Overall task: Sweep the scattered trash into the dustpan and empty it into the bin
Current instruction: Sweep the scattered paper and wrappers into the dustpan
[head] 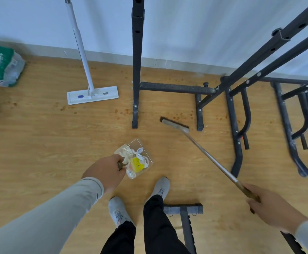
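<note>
A clear dustpan (145, 149) hangs above the wooden floor at centre, holding white crumpled wrappers and a yellow piece of trash (137, 163). My left hand (105, 171) grips its brown handle from the left. My right hand (270, 204) grips the brown end of a long metal broom handle (210, 158). The broom's dark brush head (175, 122) rests on the floor beyond the dustpan, near the black frame's feet. Small brown specks (177, 115) lie scattered on the floor around it. No bin is visible.
Black metal rack frames (137, 70) stand ahead and to the right, with another base (184, 209) by my right foot. A white flat mop (92, 95) leans on the wall at left. A green and white plastic pack (2, 65) lies far left. My grey shoes (159, 187) stand below.
</note>
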`<state>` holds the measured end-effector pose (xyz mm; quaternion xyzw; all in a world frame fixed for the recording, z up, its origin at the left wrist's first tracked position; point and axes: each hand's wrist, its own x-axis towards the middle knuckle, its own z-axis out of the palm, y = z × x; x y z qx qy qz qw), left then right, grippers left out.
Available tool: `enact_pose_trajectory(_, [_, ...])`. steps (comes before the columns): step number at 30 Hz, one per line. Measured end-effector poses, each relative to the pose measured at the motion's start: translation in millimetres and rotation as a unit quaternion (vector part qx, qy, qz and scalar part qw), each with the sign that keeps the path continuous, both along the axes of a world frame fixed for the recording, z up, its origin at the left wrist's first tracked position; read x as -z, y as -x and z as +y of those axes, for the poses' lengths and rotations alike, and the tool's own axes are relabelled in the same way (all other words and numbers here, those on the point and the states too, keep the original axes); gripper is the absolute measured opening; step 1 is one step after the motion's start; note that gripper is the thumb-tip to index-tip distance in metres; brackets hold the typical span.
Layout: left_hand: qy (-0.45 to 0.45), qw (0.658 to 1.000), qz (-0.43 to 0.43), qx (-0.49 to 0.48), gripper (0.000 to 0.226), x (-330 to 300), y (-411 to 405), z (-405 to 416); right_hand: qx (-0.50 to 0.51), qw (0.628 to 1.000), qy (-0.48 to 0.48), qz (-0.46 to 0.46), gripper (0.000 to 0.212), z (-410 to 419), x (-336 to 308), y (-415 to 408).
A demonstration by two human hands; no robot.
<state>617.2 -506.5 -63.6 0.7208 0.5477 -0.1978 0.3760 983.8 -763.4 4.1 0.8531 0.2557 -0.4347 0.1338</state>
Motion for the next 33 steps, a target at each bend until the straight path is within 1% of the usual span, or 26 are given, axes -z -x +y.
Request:
enact_pose_trajectory(4, [-0.004, 1.0, 0.003, 0.016, 0.027, 9, -15, 1, 0.031, 0.999, -0.032, -0.013, 0.056, 60, 53, 22])
enact_pose_trajectory(7, [-0.018, 1.0, 0.016, 0.011, 0.024, 13, -25, 7, 0.009, 0.999, 0.007, 0.035, 0.065, 89, 82, 56])
enact_pose_trajectory(9, [-0.02, 1.0, 0.02, 0.007, 0.024, 13, -26, 11, -0.023, 0.997, 0.04, 0.055, 0.071, 78, 84, 81])
enact_pose_trajectory(11, [-0.023, 0.999, 0.022, 0.005, 0.023, 14, -24, 13, -0.065, 0.994, 0.069, 0.053, 0.08, 51, 75, 93])
enact_pose_trajectory(15, [-0.025, 0.999, 0.021, 0.007, 0.021, 13, -25, 13, -0.119, 0.982, 0.137, 0.049, 0.089, 3, 54, 81])
enact_pose_trajectory(17, [-0.022, 1.0, 0.019, 0.008, 0.021, 10, -28, 12, -0.15, 0.974, 0.163, 0.039, 0.089, -10, 41, 63])
enact_pose_trajectory(19, [-0.02, 1.0, 0.016, 0.008, 0.021, 8, -31, 11, -0.119, 0.98, 0.158, 0.036, 0.08, -19, 26, 44])
enact_pose_trajectory(21, [-0.017, 1.0, 0.017, 0.01, 0.023, 6, -32, 12, -0.061, 0.991, 0.116, 0.037, 0.063, -25, 4, 31])
enact_pose_trajectory(22, [-0.015, 1.0, 0.019, 0.011, 0.024, 6, -32, 12, -0.021, 0.994, 0.098, 0.035, 0.059, -28, -7, 28])
enact_pose_trajectory(25, [-0.014, 1.0, 0.02, 0.013, 0.023, 5, -31, 11, 0.077, 0.994, 0.068, 0.037, 0.059, -26, -19, 32])
enact_pose_trajectory(29, [-0.018, 0.999, 0.02, 0.017, 0.023, 5, -34, 11, 0.133, 0.99, 0.032, 0.027, 0.054, 15, 17, 57])
enact_pose_trajectory(30, [-0.021, 0.999, 0.02, 0.016, 0.022, 5, -35, 11, 0.151, 0.987, 0.041, 0.032, 0.051, 32, 30, 67])
enact_pose_trajectory(31, [-0.023, 0.999, 0.02, 0.014, 0.022, 5, -35, 11, 0.163, 0.984, 0.052, 0.051, 0.046, 48, 42, 80])
enact_pose_trajectory(33, [-0.024, 0.999, 0.02, 0.011, 0.021, 8, -36, 11, 0.159, 0.98, 0.059, 0.107, 0.026, 73, 57, 118])
